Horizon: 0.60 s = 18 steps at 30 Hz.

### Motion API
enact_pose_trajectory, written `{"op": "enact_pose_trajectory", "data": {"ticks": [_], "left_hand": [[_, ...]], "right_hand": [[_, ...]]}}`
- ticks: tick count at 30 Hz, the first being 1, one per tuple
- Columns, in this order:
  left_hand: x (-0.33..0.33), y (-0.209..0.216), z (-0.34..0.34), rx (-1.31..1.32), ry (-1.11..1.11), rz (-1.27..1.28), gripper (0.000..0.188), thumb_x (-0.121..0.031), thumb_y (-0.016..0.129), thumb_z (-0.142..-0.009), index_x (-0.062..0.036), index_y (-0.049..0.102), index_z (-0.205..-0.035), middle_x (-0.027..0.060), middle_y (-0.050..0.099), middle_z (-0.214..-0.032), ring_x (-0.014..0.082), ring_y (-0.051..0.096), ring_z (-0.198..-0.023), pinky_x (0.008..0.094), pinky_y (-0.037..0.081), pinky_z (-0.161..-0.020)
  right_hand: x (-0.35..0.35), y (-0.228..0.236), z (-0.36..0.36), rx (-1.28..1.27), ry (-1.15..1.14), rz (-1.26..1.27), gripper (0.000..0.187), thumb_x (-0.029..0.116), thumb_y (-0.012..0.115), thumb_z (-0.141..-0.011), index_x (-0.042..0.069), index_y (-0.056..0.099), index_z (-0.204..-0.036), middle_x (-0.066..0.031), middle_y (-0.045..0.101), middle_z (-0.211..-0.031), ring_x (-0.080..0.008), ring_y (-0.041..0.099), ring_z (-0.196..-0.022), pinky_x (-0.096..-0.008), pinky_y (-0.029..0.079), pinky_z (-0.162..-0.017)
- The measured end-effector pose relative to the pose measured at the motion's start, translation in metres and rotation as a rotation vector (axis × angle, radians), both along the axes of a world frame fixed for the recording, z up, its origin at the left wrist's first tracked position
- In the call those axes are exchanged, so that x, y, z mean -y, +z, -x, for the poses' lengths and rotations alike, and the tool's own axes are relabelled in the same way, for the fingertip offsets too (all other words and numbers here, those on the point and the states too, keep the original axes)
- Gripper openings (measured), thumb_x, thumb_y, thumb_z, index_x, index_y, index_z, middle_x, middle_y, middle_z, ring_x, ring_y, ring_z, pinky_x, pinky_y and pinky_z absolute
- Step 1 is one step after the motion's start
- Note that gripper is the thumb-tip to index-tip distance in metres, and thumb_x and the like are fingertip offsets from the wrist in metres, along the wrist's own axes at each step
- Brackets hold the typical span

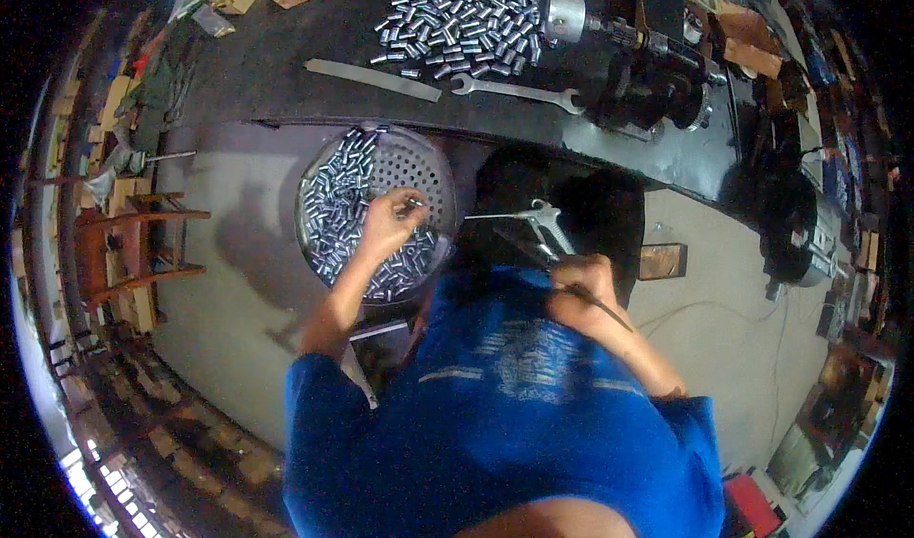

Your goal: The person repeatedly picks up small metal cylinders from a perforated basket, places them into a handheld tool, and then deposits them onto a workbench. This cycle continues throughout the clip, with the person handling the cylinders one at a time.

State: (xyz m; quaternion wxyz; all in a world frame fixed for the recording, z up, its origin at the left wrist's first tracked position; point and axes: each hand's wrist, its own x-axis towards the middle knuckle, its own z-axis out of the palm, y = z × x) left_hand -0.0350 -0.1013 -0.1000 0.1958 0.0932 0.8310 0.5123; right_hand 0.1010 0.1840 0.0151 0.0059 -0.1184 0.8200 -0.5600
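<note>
My left hand point(388, 224) pinches a small shiny metal sleeve point(415, 203) between thumb and fingers. It is above a round perforated metal tray point(405, 171), where many similar metal sleeves point(338, 200) lie heaped, mostly on the left and near sides. My right hand point(586, 295) is closed in front of my body around a slender dark rod-like tool point(609, 315); the fingers hide its middle. Just beyond that hand is a silver air blow gun point(543, 219), its thin nozzle pointing left toward the tray. Whether the right fingers touch its handle, I cannot tell.
On the dark workbench point(276, 86) ahead lie a heap of metal sleeves point(462, 31), a flat metal bar point(371, 78) and an open-ended wrench point(514, 91). A machine with a chuck point(566, 17) stands at right. A wooden chair point(143, 243) is on the left, a small box point(663, 261) right.
</note>
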Motion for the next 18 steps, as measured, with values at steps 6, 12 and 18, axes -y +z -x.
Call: {"op": "enact_pose_trajectory", "data": {"ticks": [6, 12, 18], "left_hand": [[-0.05, 0.068, -0.023, -0.135, -0.214, -0.142, 0.021, 0.002, 0.067, -0.065, -0.001, 0.061, -0.085, 0.0002, 0.054, -0.071, 0.0081, 0.049, -0.066, 0.0215, 0.039, -0.059], [-0.078, 0.11, -0.036, -0.319, -0.347, -0.123, 0.023, 0.006, 0.063, -0.058, -0.0027, 0.064, -0.08, 0.0045, 0.054, -0.068, 0.0132, 0.053, -0.06, 0.0242, 0.041, -0.053], [-0.086, 0.119, -0.037, -0.596, -0.512, 0.008, 0.024, 0.002, 0.066, -0.059, -0.0031, 0.064, -0.083, 0.0078, 0.052, -0.068, 0.0202, 0.055, -0.06, 0.0289, 0.043, -0.052]], "right_hand": [[0.018, 0.0, 0.022, -0.089, 0.174, 0.037, 0.021, 0.008, 0.059, -0.059, 0.002, 0.04, -0.052, -0.0146, 0.042, -0.051, -0.0323, 0.046, -0.049, -0.0406, 0.035, -0.047], [0.021, -0.006, 0.028, -0.089, 0.213, 0.025, 0.021, 0.011, 0.059, -0.059, 0.002, 0.042, -0.052, -0.0163, 0.045, -0.05, -0.0346, 0.05, -0.048, -0.0424, 0.037, -0.046], [0.022, -0.01, 0.024, -0.037, 0.089, 0.11, 0.016, 0.012, 0.059, -0.06, 0.001, 0.049, -0.054, -0.018, 0.046, -0.049, -0.0345, 0.052, -0.048, -0.041, 0.039, -0.046]]}}
